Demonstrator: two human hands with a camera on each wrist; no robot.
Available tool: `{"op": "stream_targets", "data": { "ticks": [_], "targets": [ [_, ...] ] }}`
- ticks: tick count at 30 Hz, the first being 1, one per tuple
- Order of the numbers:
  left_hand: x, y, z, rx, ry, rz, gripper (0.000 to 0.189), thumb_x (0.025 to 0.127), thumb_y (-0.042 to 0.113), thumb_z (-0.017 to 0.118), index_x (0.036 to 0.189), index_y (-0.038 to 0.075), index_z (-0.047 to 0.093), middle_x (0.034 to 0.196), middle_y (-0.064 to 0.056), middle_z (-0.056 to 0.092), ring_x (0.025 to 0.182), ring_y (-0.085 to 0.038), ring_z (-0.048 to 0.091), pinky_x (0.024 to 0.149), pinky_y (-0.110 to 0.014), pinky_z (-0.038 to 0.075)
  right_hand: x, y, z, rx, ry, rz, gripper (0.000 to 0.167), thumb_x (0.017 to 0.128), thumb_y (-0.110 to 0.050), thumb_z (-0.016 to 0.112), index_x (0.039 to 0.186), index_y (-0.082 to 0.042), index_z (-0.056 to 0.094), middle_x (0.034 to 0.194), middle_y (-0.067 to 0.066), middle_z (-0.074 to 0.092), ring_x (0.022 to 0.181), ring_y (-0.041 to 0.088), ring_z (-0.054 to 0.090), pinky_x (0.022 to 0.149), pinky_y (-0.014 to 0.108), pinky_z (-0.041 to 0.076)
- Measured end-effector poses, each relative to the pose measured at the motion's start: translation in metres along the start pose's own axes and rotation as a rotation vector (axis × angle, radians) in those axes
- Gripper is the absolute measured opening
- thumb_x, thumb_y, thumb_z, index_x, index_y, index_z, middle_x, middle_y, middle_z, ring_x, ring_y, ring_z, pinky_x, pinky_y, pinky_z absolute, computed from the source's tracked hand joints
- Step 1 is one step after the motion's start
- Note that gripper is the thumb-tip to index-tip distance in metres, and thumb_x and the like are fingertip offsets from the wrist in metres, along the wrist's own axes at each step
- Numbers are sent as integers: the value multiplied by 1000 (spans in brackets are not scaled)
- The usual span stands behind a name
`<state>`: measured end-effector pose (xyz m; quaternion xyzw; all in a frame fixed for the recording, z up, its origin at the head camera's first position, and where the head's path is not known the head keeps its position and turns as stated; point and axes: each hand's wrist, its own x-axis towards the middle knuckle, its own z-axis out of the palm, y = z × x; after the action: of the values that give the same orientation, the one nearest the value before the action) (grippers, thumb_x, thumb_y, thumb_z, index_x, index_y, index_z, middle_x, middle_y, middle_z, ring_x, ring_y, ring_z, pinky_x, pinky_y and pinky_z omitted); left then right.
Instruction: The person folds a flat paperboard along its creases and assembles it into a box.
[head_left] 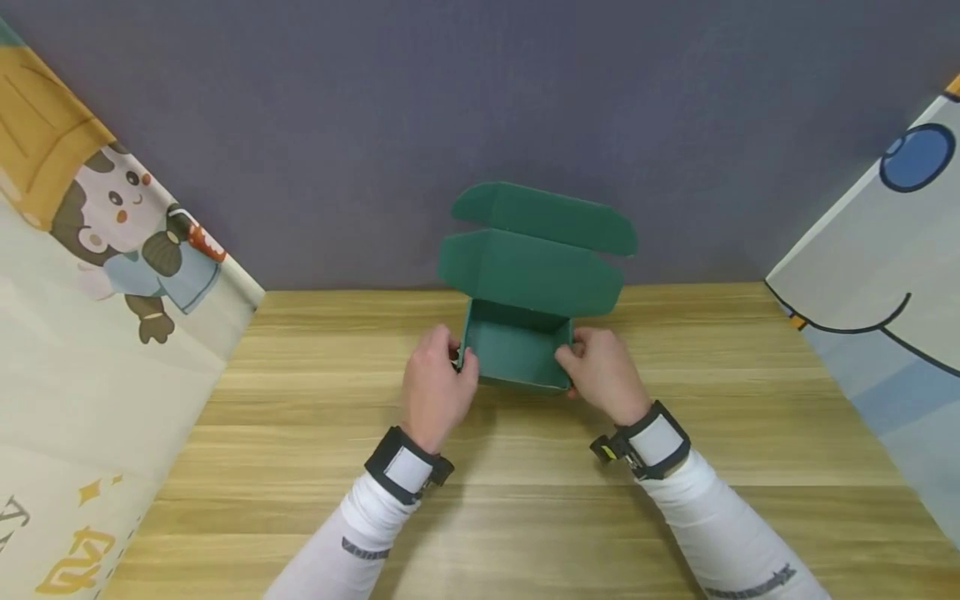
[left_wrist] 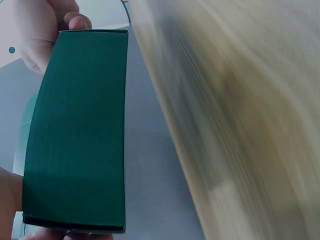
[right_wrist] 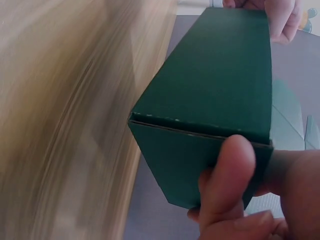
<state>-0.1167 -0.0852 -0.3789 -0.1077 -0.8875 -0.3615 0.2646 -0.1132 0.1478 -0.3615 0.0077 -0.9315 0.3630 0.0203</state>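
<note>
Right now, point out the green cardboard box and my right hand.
Green cardboard box [head_left: 516, 350]: head view, on its inner floor.
Right hand [head_left: 606, 373]: head view, on the back of the hand.

Head view: from above, facing forward-down. Wrist views: close, facing sideways; all share green box [left_wrist: 77, 130].

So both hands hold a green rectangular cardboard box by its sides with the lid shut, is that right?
The lid of the green rectangular cardboard box stands open, not shut, as the head view shows; the left hand and right hand do hold its sides.
</note>
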Motion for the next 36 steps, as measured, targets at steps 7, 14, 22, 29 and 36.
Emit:
{"op": "stream_targets", "data": {
  "ticks": [7,14,22,29,36],
  "targets": [
    [-8,-13,1,-131,-83,-51,18,89,25,64,84,9,61,74,0,60,59,-8,56,52,-23,48,-1,3,1,-81,-1,-23,23,91,-21,51,70,-10,52,54,3,55,39,10,58,43,32,45],
    [-1,-34,-8,-178,-36,-121,36,92,43,61,92,7,65,77,0,63,62,-9,60,56,-25,52,-4,5,2,-99,-34,-41,22,89,-18,50,69,-10,52,51,2,55,37,8,56,42,31,46],
    [16,-56,-15,-294,-91,-234,43,93,41,62,115,4,61,96,-7,66,81,-18,66,73,-32,55,-9,18,7,-135,-55,-48,21,89,-17,51,69,-10,54,50,0,56,35,7,55,41,30,46],
    [26,-67,-13,-402,-176,-324,51,92,43,63,126,5,59,109,-9,65,95,-22,66,84,-34,55,-11,19,11,-147,-92,-40,18,88,-17,51,73,-10,57,49,-2,57,36,7,55,41,30,44],
    [34,-74,-9,-583,-238,-408,48,93,34,64,130,4,57,115,-14,64,98,-27,66,87,-40,55,-12,18,16,-145,-135,-20,19,89,-19,50,74,-9,55,47,-2,56,36,9,56,40,30,42]
  ]
}}
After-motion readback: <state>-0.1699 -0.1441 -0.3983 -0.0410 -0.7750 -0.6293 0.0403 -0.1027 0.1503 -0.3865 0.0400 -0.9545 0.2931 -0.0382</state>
